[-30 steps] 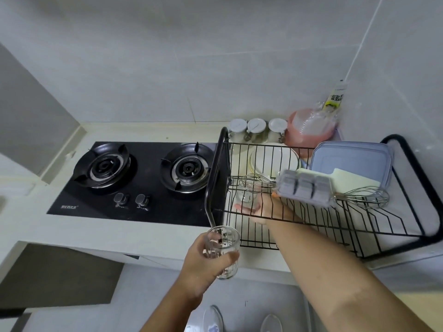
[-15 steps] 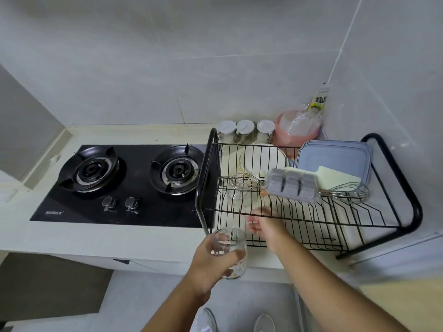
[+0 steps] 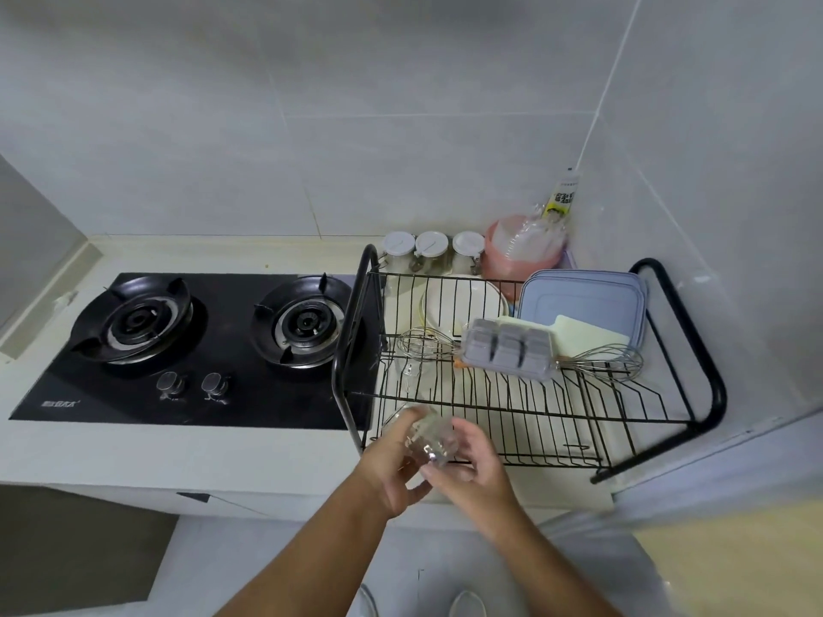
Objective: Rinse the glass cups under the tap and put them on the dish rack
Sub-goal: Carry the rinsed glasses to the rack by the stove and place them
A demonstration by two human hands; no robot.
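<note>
Risk of a drop comes first: the glass cup (image 3: 427,438) is held tilted in the air at the front left corner of the dish rack (image 3: 694,349), between both hands. The left hand (image 3: 387,474) has its fingers curled round the cup from the left. The right hand (image 3: 478,472) pinches it from the right, thumb above and fingers beneath. The cup is blurred, so which end points up cannot be told. A wet wall could slip during a change of grip, and the cup would strike the wires or the table (image 3: 222,456) edge.

A second glass cup (image 3: 407,371) stands on the rack's left side, just beyond the held one, close to the head of a whisk (image 3: 423,345). Setting the held cup down too near could knock glass against glass.

The rack also carries a white bowl (image 3: 463,300), a grey moulded tray (image 3: 507,349), a second whisk (image 3: 610,362), a pale board (image 3: 592,336) and blue lids (image 3: 583,296). Behind it stand three jars (image 3: 431,249), contents unclear, and a pink tub (image 3: 516,256).
</note>
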